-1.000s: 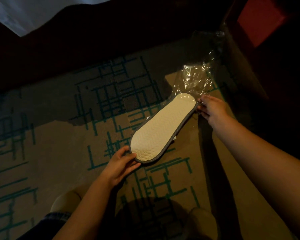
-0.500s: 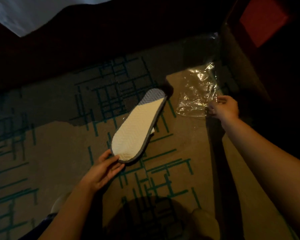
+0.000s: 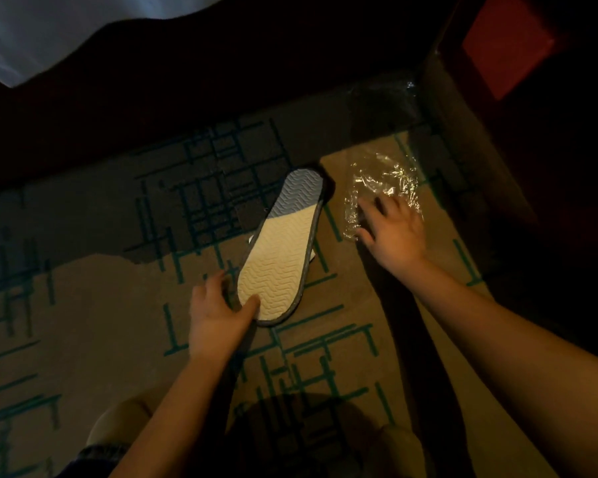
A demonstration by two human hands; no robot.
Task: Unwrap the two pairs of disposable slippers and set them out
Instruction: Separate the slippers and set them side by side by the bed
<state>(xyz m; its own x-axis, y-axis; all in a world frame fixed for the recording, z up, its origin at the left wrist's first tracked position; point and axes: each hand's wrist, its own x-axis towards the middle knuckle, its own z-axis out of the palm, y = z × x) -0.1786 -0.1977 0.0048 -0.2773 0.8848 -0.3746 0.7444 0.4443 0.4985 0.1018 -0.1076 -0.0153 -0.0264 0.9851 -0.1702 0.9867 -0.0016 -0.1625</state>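
Observation:
A pair of disposable slippers (image 3: pixel 280 250) is stacked flat, pale ribbed sole up with a grey rim, its toe end in shadow. White fabric peeks out beneath it on both sides. My left hand (image 3: pixel 218 315) grips its heel end, thumb on the sole, just above the carpet. To the right, the crumpled clear plastic wrapper (image 3: pixel 384 184) lies on the carpet, apart from the slippers. My right hand (image 3: pixel 394 232) hovers over the wrapper's near edge, fingers spread, gripping nothing.
The carpet (image 3: pixel 83 305) is tan with teal lines. A dark bed base (image 3: pixel 221 81) under white bedding (image 3: pixel 49 29) spans the far side. Dark wooden furniture (image 3: pixel 480 167) stands at the right. More clear plastic (image 3: pixel 387 105) glints in shadow. My feet (image 3: pixel 118 426) are near the bottom.
The wrapper came off the slippers and my right hand carried it right, then let it go on the carpet. My left hand drew the slippers left and toward me.

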